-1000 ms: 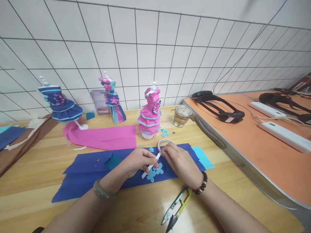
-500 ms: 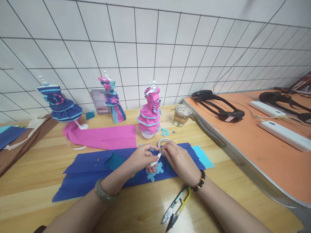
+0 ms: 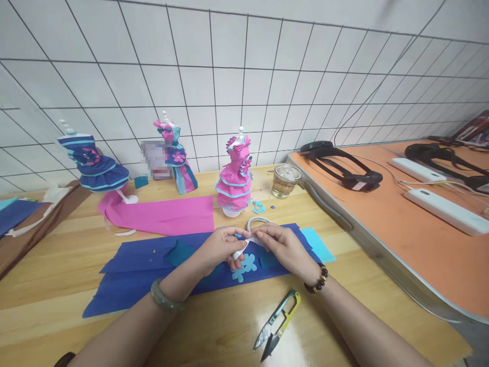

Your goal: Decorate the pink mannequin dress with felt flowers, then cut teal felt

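Between my hands is a strip of white tape (image 3: 240, 251) that comes off a roll (image 3: 256, 221) lying just beyond my fingertips. My left hand (image 3: 225, 248) pinches the strip between thumb and fingers. Close beside it, my right hand (image 3: 275, 243) has its fingertips pressed together on the tape near the roll. Beneath both hands lies dark blue paper (image 3: 133, 278), with light blue flower cutouts (image 3: 244, 266) on it under the tape. Yellow and green snips (image 3: 278, 326) rest on the table nearer to me, blades apart.
Three small dress forms stand behind: blue (image 3: 101, 168), mixed-colour (image 3: 178, 158) and pink (image 3: 235, 178). Pink paper (image 3: 171, 215) lies left of centre. A lidded glass (image 3: 286, 181) stands at the back right. Black headsets (image 3: 344, 165) and white power strips (image 3: 451, 210) occupy the orange surface (image 3: 382, 224).
My right hand has turned slightly and its wrist has moved a little right, uncovering the handle end of the snips. The tape strip now lies at a different angle between my fingers.
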`<state>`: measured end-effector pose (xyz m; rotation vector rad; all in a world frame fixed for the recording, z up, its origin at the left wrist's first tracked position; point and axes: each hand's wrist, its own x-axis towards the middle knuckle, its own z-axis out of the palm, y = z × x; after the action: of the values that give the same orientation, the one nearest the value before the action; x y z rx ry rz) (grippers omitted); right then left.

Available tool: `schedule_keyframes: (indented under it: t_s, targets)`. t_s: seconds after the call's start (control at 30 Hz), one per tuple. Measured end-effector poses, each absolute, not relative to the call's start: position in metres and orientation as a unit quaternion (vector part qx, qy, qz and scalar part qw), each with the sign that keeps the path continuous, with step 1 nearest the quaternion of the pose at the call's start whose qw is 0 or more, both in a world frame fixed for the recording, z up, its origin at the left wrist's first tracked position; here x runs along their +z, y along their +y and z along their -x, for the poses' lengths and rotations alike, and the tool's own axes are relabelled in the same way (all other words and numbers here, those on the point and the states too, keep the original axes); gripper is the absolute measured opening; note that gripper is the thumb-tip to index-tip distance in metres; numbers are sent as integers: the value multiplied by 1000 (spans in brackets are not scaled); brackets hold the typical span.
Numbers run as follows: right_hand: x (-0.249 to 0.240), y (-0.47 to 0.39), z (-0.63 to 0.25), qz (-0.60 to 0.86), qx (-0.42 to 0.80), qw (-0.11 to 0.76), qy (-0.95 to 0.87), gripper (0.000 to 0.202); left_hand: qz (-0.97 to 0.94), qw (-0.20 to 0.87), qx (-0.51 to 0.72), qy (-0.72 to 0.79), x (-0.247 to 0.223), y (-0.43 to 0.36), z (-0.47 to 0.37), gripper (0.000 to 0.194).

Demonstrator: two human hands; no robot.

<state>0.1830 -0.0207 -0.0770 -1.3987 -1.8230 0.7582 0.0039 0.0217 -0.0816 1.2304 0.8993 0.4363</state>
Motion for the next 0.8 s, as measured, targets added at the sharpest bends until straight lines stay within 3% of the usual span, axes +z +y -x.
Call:
schedule_keyframes:
  t_s: [0.13, 0.33, 0.43, 0.57, 0.67, 0.8]
  targets:
    - [-62, -25, -191, 572, 203, 343, -717, 27, -549, 705, 203, 401, -81, 22, -3, 41]
    - [-31, -68, -186, 450, 204, 80, -866, 3, -542, 712, 205, 397, -78, 23, -1, 45]
    - [-37, -92, -180, 415, 137, 4, -899, 9, -539, 716, 214, 388, -78, 24, 1, 43]
    - [-58, -112, -178, 400, 34, -8, -916, 16, -535, 725, 229, 370, -81, 25, 2, 42]
    - [-70, -121, -182, 386, -12, 16, -922, 9, -531, 729, 232, 365, -82, 25, 3, 43]
    - [-73, -123, -190, 367, -14, 62, -928, 30, -529, 729, 230, 369, -82, 26, 4, 44]
